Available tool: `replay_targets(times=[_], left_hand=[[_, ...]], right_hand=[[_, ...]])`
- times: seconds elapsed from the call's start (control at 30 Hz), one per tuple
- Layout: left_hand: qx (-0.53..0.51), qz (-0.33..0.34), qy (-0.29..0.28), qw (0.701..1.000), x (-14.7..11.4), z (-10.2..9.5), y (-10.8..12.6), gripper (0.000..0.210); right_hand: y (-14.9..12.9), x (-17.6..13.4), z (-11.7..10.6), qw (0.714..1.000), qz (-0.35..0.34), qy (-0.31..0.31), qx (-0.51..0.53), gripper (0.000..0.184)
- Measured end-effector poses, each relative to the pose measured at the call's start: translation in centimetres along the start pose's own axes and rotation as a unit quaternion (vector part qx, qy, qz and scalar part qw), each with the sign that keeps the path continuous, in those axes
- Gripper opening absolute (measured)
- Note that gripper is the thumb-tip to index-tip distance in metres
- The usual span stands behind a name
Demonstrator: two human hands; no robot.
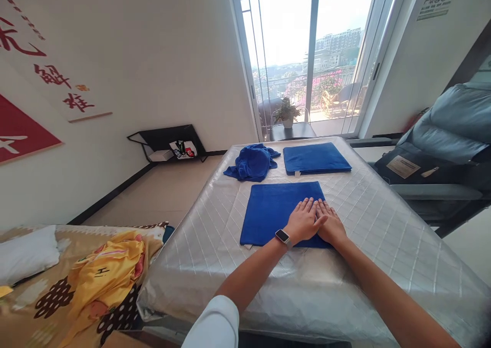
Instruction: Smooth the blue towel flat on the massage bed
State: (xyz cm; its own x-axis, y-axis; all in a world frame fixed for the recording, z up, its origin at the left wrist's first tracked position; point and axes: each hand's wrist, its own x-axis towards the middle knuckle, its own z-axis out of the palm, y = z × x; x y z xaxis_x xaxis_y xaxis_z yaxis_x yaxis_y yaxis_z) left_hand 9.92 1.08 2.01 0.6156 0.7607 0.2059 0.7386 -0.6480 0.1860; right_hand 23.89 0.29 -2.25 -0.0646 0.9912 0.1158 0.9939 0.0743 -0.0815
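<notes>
A flat blue cloth point(268, 210), squared like a folded towel, lies in front of me on a plastic-covered mattress point(207, 235). My left hand point(306, 220), with a watch at the wrist, rests flat on the right part of this cloth, fingers stretched forward. Close beside it, my right hand point(330, 224) lies flat along the cloth's right edge; the two hands touch. Behind, to the right, is a second flat blue cloth point(316, 158) with a small white tag. A crumpled blue cloth point(253, 162) sits in a heap at the far left of the mattress.
A blue-grey padded chair point(441, 133) stands against the mattress's right side. Lower left is a patterned bed point(23, 297) with yellow clothing point(103, 271) and a white pillow point(28, 253). Beyond the mattress, a potted plant point(287, 114) stands before the glass door.
</notes>
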Motion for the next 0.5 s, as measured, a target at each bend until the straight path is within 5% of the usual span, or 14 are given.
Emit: replay_targets(times=[0.17,0.5], left_hand=[[0.011,-0.053,-0.023,0.998,1.7,2.7,-1.7,0.071],[0.062,-0.248,-0.012,0.967,-7.6,-1.0,-13.6,0.084]], right_hand=[[-0.1,0.1,0.0,1.0,0.007,0.0,-0.005,0.062],[-0.3,0.5,0.1,1.0,0.023,-0.006,-0.005,0.066]])
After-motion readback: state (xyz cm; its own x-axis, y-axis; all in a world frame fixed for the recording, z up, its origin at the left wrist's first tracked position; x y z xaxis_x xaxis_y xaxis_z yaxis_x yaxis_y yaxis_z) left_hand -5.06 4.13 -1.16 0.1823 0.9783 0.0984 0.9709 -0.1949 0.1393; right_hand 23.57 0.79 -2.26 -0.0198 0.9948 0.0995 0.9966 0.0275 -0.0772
